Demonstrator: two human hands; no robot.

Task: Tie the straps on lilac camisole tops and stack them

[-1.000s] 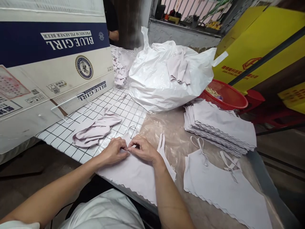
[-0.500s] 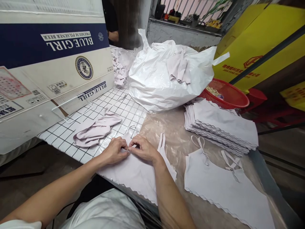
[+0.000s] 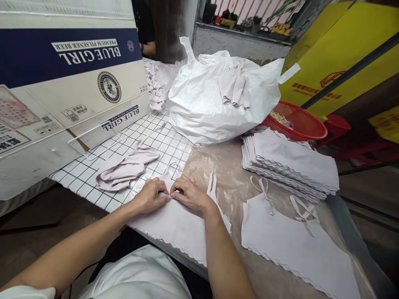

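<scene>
Left hand (image 3: 151, 196) and right hand (image 3: 190, 194) nearly meet at the fingertips, each with thumb and forefinger pressed together, pinching the top edge of a pale lilac garment (image 3: 174, 228); the tiny bit between the tips is too small to make out. The garment lies flat and smooth beneath and in front of both hands, its wavy hem toward the body and a slim looped strap (image 3: 212, 182) rising just right of the right hand. Just left of the left hand, a soft, rumpled lilac piece (image 3: 126, 169) slumps in folds on a white, black-gridded cover (image 3: 107, 199). Right of the right hand, over glossy, wrinkled clear plastic (image 3: 215, 158), a second garment (image 3: 289, 245) is spread out, thin straps curling from its top, and beyond it sits a thick stack of scallop-edged cloth (image 3: 289, 164). Past the hands bulges a crinkled white plastic bag (image 3: 215, 120), a limp fabric piece (image 3: 234, 87) draped on it, with a round, mesh-sided red basket (image 3: 301, 120) to its right. Farther left of the hands stands a flat-sided cardboard box (image 3: 71, 108), its upside-down lettering reading BLUE GIRL.
</scene>
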